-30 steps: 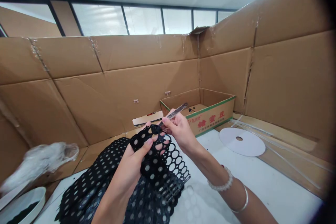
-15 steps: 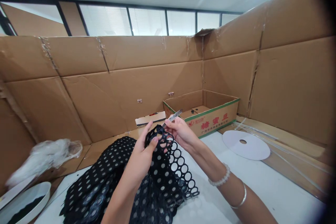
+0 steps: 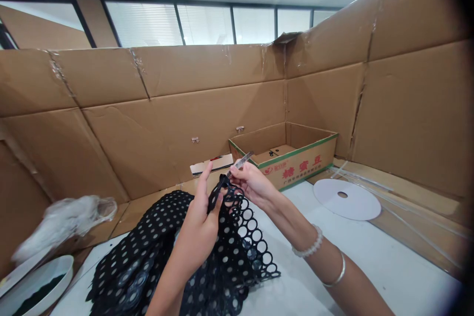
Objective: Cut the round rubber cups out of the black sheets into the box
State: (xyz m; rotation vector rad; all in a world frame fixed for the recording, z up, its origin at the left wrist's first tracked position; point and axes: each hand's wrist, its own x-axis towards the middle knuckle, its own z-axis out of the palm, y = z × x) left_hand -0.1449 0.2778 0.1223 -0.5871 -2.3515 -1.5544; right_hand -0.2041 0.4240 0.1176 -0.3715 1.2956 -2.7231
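One carton (image 3: 296,170) beyond the black lace (image 3: 140,237)

Left hand (image 3: 200,217) risen more upright, black lace (image 3: 217,195) drawn into a narrower fold, metal tool (image 3: 240,162) tilted steeper in right hand (image 3: 252,182)

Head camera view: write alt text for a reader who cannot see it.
The left hand and right hand hold black lace with round holes over a white table; the right also grips a slim tool. Behind is an open cardboard box.
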